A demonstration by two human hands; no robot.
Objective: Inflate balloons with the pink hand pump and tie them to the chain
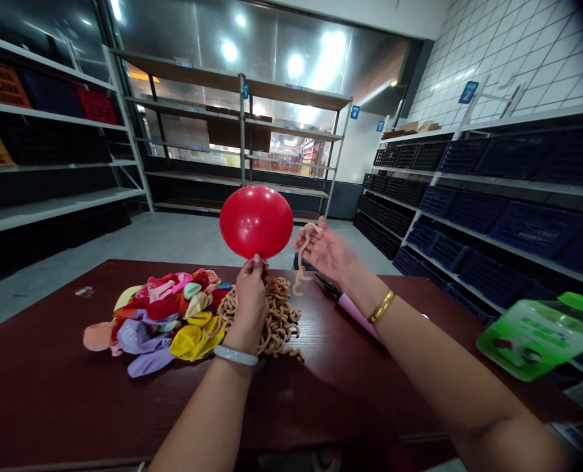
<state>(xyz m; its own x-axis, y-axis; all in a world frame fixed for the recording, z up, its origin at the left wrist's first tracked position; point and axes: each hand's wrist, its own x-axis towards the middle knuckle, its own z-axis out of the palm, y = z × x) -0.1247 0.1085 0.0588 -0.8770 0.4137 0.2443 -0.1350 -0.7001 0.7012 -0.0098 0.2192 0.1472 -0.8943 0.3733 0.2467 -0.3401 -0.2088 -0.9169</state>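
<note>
My left hand (250,298) pinches the neck of an inflated red balloon (256,221) and holds it upright above the dark red table (56,387). My right hand (327,252) is raised beside the balloon, fingers curled round a short piece of tan twisted cord (302,259) that dangles from it. Under my left hand lies a heap of the same tan cord (279,321). To its left sits a pile of flat, uninflated balloons (161,321) in several colours.
A pink-handled tool (351,309) lies on the table behind my right wrist. A green plastic bottle (537,335) lies at the table's right edge. Metal shelving with dark crates lines both sides, and more shelves stand at the back.
</note>
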